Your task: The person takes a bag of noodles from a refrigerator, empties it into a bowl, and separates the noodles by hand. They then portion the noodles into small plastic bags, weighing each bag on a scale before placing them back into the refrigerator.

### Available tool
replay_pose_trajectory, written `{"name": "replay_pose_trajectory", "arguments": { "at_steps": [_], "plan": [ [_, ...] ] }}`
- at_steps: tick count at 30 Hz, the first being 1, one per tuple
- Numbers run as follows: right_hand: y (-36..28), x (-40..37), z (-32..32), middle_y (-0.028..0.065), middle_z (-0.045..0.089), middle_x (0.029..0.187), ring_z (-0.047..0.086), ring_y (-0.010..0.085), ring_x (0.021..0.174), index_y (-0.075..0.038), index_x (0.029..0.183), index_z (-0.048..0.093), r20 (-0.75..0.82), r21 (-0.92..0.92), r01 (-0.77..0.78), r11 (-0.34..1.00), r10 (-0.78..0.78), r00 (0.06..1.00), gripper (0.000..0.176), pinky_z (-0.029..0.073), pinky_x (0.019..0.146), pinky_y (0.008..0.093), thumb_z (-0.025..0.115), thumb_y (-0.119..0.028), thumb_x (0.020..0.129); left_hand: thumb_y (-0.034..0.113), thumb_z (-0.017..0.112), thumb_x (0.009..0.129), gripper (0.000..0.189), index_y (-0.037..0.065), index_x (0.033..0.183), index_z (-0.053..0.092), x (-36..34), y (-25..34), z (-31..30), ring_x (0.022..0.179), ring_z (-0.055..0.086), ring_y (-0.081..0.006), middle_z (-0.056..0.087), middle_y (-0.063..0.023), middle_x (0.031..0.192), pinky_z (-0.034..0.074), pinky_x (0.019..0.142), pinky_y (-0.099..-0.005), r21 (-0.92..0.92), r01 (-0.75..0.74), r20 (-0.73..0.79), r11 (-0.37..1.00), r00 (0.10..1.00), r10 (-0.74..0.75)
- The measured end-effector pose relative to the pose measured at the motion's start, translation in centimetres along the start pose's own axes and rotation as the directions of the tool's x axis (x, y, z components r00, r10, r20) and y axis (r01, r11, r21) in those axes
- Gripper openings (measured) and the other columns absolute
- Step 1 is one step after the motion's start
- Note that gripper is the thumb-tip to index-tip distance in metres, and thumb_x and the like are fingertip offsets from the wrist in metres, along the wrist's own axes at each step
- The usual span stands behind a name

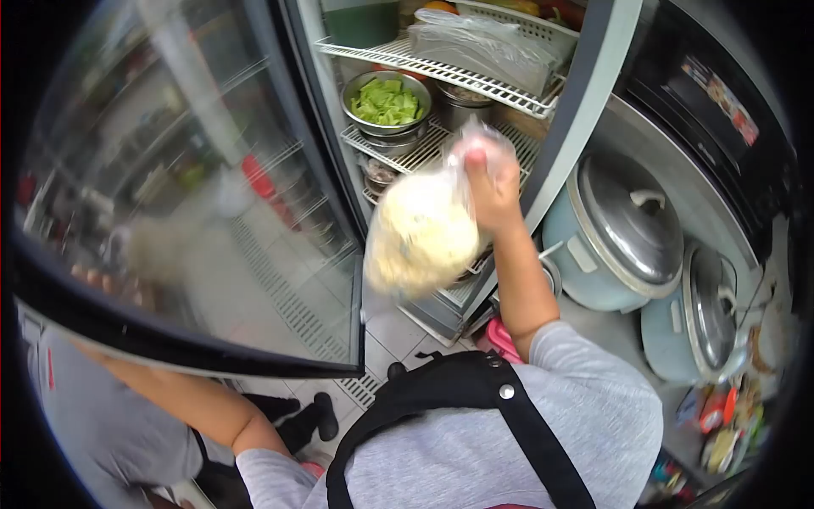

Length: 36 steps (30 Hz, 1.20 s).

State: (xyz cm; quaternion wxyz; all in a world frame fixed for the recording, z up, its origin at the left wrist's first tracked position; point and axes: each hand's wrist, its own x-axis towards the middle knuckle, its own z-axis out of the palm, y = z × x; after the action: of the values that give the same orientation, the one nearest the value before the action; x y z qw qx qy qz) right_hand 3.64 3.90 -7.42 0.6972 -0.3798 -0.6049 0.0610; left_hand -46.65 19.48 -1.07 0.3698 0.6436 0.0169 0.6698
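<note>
My right hand (494, 182) is closed around the gathered top of a clear plastic bag (424, 233), held up in front of the open fridge. Pale yellow, lumpy food fills the bag, its kind blurred by motion. Behind the bag, a steel bowl of cut green leaves (387, 102) sits on a white wire shelf (415, 157). My left arm (195, 394) reaches out to the lower edge of the glass fridge door (280, 280). The door frame hides my left hand, so its fingers do not show.
Right of the fridge stand two large pale-blue pots with metal lids (632, 216) (712, 297). A white basket (517, 30) and plastic-wrapped items (479, 51) occupy the upper shelf. Another person in a grey shirt (127, 424) is at lower left, beside the door.
</note>
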Motion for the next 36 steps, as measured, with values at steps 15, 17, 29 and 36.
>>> {"name": "replay_pose_trajectory", "arguments": {
  "at_steps": [15,17,29,36],
  "plan": [
    [9.6,1.3,2.6,0.0187,0.052,0.116,0.036,0.0399,0.124,-0.02,0.116,0.058,-0.531,-0.84,-0.517,0.163,-0.051,0.846,0.037,0.025,0.098,0.0608,0.054,-0.022,0.08,0.026,0.043,0.096,0.041,0.0,0.128,0.043,-2.4,-4.3,-4.8,0.102,0.055,-0.0187,0.056,-0.0119,0.115,0.044,0.092,-0.0298,0.374,-0.04,-0.455,0.926,0.863,0.221],
    [11.0,-0.1,6.2,0.0187,0.045,0.12,0.025,0.0428,0.129,-0.021,0.12,0.055,-0.491,-0.87,-0.468,0.153,-0.2,0.848,0.05,0.01,0.101,0.0683,0.064,-0.037,0.073,0.026,0.043,0.096,0.041,0.0,0.127,0.043,-2.8,-4.9,-4.4,0.102,0.055,-0.0187,0.056,-0.012,0.115,0.044,0.092,-0.0297,0.397,-0.006,-0.477,0.918,0.853,0.212],
    [14.6,4.1,-4.3,0.0114,0.058,0.116,0.041,0.0323,0.122,-0.01,0.108,0.065,-0.413,-0.908,-0.398,0.128,-0.13,0.901,0.035,0.02,0.104,0.0584,0.063,-0.017,0.074,0.028,0.046,0.095,0.043,-0.002,0.126,0.045,-4.9,-6.1,-1.8,0.1,0.055,-0.0188,0.056,-0.0128,0.114,0.043,0.091,-0.0294,0.445,0.098,-0.523,0.89,0.835,0.169],
    [14.7,1.0,-1.1,0.0316,0.017,0.135,0.02,0.0545,0.123,-0.01,0.126,0.034,-0.727,-0.686,-0.693,0.223,-0.159,0.668,0.069,0.026,0.1,0.061,0.069,-0.015,0.067,0.029,0.048,0.094,0.044,-0.002,0.124,0.046,-5.5,-6.3,-0.5,0.099,0.054,-0.0188,0.057,-0.0133,0.113,0.042,0.09,-0.0293,0.465,0.132,-0.544,0.875,0.823,0.165]
  ]
}}
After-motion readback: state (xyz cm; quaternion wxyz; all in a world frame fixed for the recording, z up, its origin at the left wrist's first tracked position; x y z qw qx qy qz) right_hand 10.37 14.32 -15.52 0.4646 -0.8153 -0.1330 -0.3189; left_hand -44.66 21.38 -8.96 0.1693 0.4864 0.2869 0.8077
